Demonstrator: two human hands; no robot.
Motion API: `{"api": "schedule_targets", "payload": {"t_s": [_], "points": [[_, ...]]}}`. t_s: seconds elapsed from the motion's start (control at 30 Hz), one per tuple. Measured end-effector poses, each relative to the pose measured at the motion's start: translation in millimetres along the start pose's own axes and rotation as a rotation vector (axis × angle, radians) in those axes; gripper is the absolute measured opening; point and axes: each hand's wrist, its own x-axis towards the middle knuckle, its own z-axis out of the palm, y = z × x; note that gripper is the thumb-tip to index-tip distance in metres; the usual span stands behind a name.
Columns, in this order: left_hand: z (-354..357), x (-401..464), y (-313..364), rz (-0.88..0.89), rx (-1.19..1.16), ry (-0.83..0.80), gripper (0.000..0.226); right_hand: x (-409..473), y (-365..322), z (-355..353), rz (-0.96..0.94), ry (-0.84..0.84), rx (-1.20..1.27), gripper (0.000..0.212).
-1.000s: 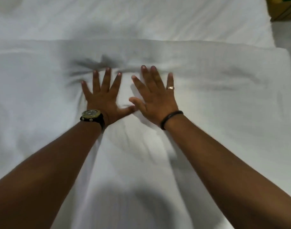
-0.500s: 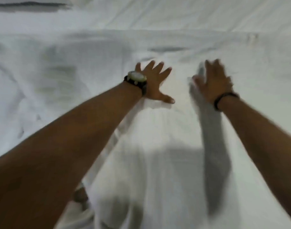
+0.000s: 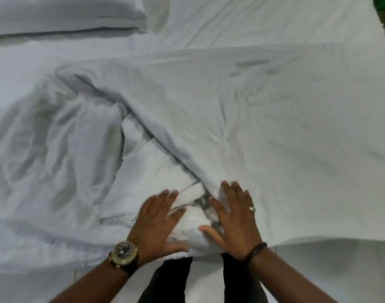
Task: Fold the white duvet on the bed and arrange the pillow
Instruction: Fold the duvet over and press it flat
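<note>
Both palms are pressed flat, fingers spread: the left hand [image 3: 158,221] and right hand [image 3: 233,217] flank a bunched ridge of the duvet [image 3: 274,132]. That ridge is seen running diagonally away leftward; the pillow [image 3: 64,16] lies far left.

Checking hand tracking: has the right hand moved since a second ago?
Yes. The right hand has pulled back from mid-duvet to the near edge of the duvet, by the person's legs.
</note>
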Motion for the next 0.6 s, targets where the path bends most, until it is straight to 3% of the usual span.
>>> {"api": "schedule_targets", "payload": {"t_s": [0.07,0.13,0.23,0.3,0.4,0.5,0.6], "points": [[12,-19,6,0.014,0.054,0.021,0.076,-21,-7,2,-0.082,0.036,-0.02,0.031],[20,-24,12,0.035,0.093,0.1,0.062,-36,-17,7,-0.043,-0.092,0.095,0.022],[28,-19,22,0.081,0.099,0.105,0.06,-53,-32,28,0.287,-0.253,0.281,0.05],[26,-7,22,0.022,0.077,0.078,0.044,-66,-27,40,0.459,-0.168,0.251,0.071],[20,5,18,-0.075,-0.028,0.136,0.037,-81,15,39,0.498,-0.058,-0.1,0.09],[15,-9,12,-0.095,0.021,0.123,0.04,-79,72,16,0.524,-0.193,-0.344,0.108],[16,-49,2,-0.121,0.127,0.065,0.039,-65,98,5,0.434,-0.331,-0.408,0.102]]}}
